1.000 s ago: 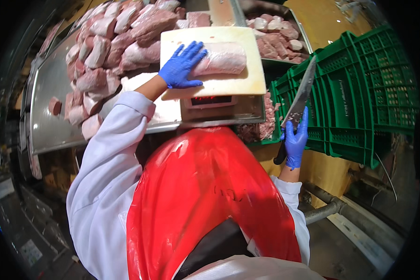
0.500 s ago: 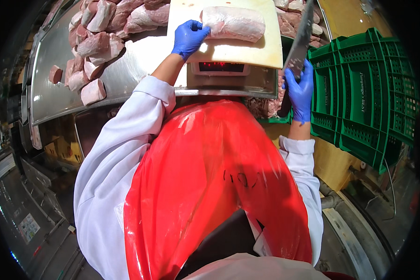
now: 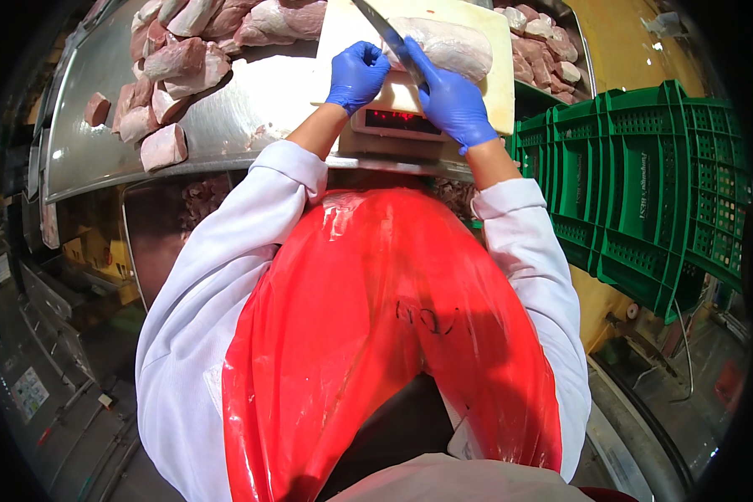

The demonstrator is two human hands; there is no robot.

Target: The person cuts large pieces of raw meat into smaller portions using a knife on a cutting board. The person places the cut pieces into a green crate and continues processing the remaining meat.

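Observation:
A long pale piece of meat [image 3: 443, 46] lies crosswise on the white cutting board [image 3: 500, 100]. My left hand [image 3: 357, 77], in a blue glove, is closed at the left end of this piece; its fingertips are curled, and whether they pinch the meat is hard to see. My right hand [image 3: 458, 102], also gloved in blue, grips a large knife [image 3: 391, 38] by its handle, the index finger stretched along it. The blade slants up and left across the left end of the meat. Whether the edge touches the meat cannot be made out.
Several meat chunks [image 3: 176, 60] are heaped on the steel table [image 3: 79, 159] at the left. More cut meat fills a tray [image 3: 590, 63] at the far right. Green crates [image 3: 636, 184] stand on the right. A red-lit display [image 3: 402, 122] sits below the board.
My right hand has swung the knife from beside the crates, leftward over the board to the meat's left end. My left hand stays by that end.

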